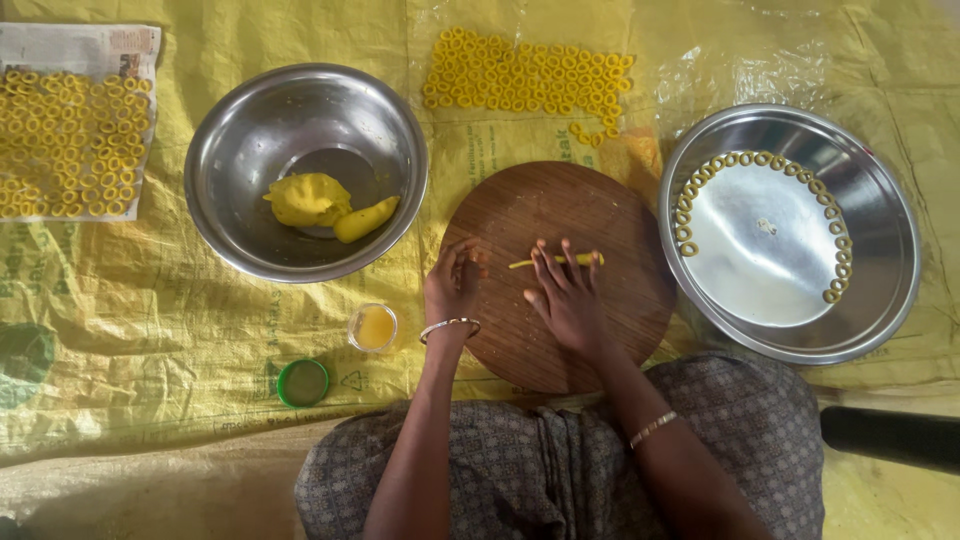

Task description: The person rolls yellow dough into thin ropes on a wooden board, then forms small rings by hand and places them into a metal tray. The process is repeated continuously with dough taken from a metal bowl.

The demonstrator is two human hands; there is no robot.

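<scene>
A round wooden board point(600, 320) lies in front of my lap. My right hand point(567, 293) rests flat on it, fingers spread over a thin yellow dough rope point(522, 264) whose ends stick out on both sides. My left hand point(452, 284) sits curled at the board's left edge, fingertips touching the wood, nothing visible in it. A steel bowl point(235, 130) to the left holds a yellow dough lump point(308, 198) and a dough log point(366, 219).
A wide steel plate point(880, 290) on the right has dough rings point(760, 160) lined along its rim. More rings point(525, 75) lie on the yellow sheet behind the board and on newspaper point(70, 120) at far left. A small cup of oil point(373, 327) and a green lid point(302, 382) stand near my left arm.
</scene>
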